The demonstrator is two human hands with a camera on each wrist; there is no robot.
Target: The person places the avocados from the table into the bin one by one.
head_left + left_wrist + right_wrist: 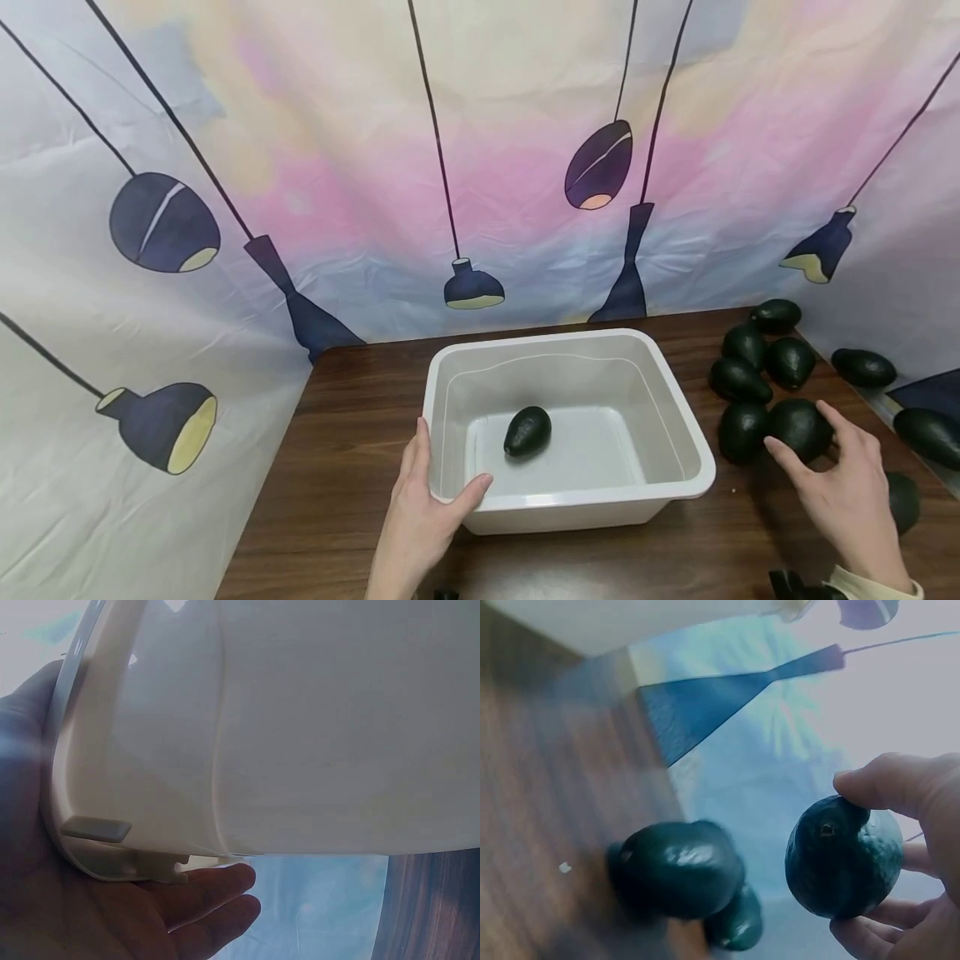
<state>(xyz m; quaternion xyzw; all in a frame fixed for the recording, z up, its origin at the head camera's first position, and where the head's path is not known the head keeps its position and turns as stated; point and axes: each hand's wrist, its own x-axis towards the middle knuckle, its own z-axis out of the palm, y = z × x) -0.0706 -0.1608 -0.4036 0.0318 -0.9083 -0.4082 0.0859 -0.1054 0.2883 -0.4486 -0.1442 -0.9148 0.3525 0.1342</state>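
Left hand clasps the white tub's near-left rim, steadying it; right hand, fingers curled around an avocado beside the pile on the worktop, should grip gently, avoiding bruising.

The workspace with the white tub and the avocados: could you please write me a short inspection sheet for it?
Surface: dark wooden table, bare wood showing around the tub.
Job's things: white plastic tub with one avocado in the tub; held avocado to the tub's right.
Clutter: loose avocados grouped on the table to the right of the tub, some near the backdrop.
Grippers: left hand grips the tub's near left corner, thumb over the rim; right hand has fingers and thumb around the held avocado.
Cables: nothing seen.
Surroundings: fabric backdrop printed with hanging lamps, on three sides.
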